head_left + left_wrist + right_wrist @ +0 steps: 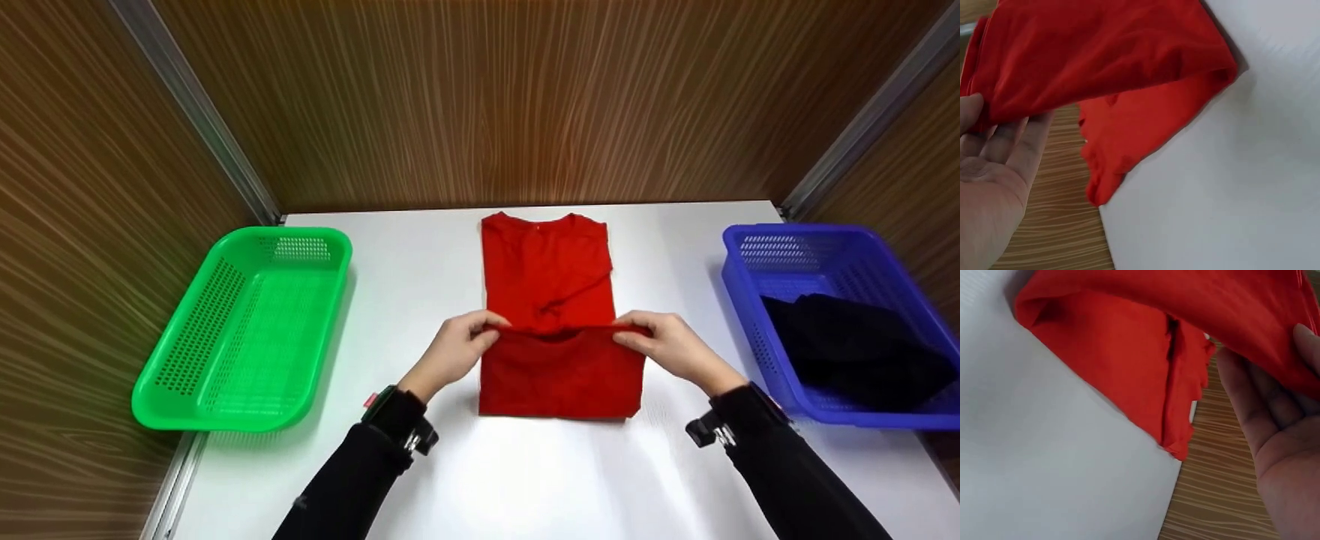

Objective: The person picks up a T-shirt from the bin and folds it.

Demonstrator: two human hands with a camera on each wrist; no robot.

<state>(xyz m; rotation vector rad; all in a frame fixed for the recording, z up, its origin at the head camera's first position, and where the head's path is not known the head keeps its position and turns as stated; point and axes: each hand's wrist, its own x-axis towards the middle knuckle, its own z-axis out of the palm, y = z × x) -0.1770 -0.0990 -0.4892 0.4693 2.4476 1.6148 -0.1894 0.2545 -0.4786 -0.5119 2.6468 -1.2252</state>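
Note:
A red shirt [551, 262] lies on the white table with its neckline toward the back wall and its sides tucked in. Its lower part is doubled over toward the neck, and that flap is held raised off the layer beneath. My left hand [454, 349] pinches the flap's left corner between thumb and fingers. At the opposite corner, my right hand [667, 345] pinches the same edge. In the left wrist view the left thumb presses the red cloth [1100, 50] against the fingers. The right wrist view shows the right thumb on top of the cloth [1202, 304].
To the left stands a green plastic basket [262, 345] with nothing in it. A blue basket [765, 360] on the right holds black cloth [855, 349]. Wood-grain panels [480, 105] enclose the white table [405, 262] at the back and both sides.

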